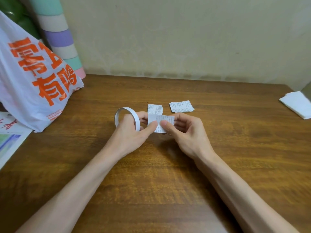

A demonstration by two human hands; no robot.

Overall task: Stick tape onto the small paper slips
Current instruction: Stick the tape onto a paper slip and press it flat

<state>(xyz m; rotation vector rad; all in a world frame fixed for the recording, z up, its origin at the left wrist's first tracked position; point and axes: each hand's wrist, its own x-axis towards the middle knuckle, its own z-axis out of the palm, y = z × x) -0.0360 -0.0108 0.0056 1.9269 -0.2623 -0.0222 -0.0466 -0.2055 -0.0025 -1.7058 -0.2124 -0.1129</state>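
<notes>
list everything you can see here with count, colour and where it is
table: 1, brown wood, under everything
slip: 1, white printed, mid-table
tape roll: 1, white, just left of slip
left stack: 1, white printed slips, on table behind slip
right stack: 1, same, beside it
bag: 1, white with orange print, table's far left
pastel stack: count unclear, mint, cream, purple, pink, behind bag
folded paper: 1, white, table's right edge
printed sheets: count unclear, mixed colours, left edge below bag
left hand: 1, threaded through tape roll, pinches slip
right hand: 1, pinches slip
</notes>
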